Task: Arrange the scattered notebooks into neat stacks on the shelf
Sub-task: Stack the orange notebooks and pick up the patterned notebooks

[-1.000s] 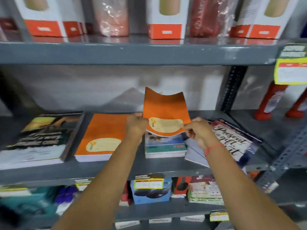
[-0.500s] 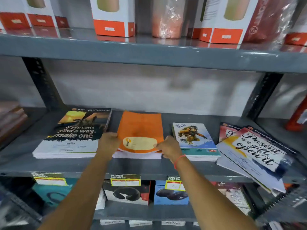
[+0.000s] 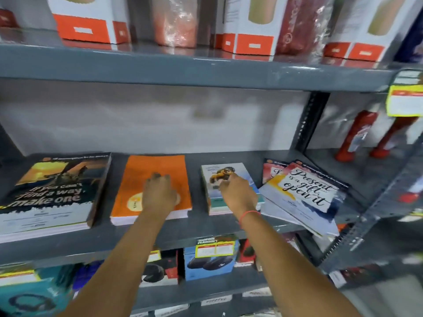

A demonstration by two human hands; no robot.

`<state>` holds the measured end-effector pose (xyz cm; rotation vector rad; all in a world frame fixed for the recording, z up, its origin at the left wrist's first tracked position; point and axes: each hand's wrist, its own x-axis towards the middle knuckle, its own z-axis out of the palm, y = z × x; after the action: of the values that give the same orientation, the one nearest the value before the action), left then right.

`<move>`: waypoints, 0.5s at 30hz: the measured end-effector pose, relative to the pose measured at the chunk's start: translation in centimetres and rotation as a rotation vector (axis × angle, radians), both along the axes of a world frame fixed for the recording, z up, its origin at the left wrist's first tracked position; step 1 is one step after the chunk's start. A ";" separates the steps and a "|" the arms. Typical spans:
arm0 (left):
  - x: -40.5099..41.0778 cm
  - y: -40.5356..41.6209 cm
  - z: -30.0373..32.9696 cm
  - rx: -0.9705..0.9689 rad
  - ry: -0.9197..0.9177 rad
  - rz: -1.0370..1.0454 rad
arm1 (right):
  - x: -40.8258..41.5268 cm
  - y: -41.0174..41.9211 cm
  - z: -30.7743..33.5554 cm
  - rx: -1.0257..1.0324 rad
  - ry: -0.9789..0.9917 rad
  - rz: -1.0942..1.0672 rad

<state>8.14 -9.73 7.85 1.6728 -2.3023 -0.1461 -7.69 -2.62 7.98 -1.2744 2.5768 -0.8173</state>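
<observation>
On the grey middle shelf (image 3: 196, 223) lie several notebook stacks. An orange stack (image 3: 137, 179) sits in the middle, with my left hand (image 3: 159, 194) resting flat on its top cover, fingers spread. To its right is a smaller stack with a cartoon cover (image 3: 229, 170); my right hand (image 3: 238, 193) hovers over it, fingers loosely apart, holding nothing. A dark "make one" stack (image 3: 55, 191) lies at the left. Askew "Present is a gift" notebooks (image 3: 304, 193) overhang the shelf's front edge at the right.
The upper shelf (image 3: 183, 67) carries white-and-orange boxes (image 3: 87, 21) and wrapped rolls. Red bottles (image 3: 357, 136) stand in the bay to the right, past a perforated upright (image 3: 306, 120). Boxed goods (image 3: 210, 259) with price tags fill the shelf below.
The orange notebook that both hands held up has been laid flat on the orange stack. My right hand has let go and moved right over the cartoon-cover stack.
</observation>
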 end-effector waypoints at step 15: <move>-28.5 6.4 -3.6 0.217 -0.343 -0.330 | -22.9 14.9 -6.4 0.147 -0.401 -0.304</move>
<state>-20.35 -3.34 4.30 1.4920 -2.9068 -0.1971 -30.55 12.27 1.57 -0.6094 2.4674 -0.8148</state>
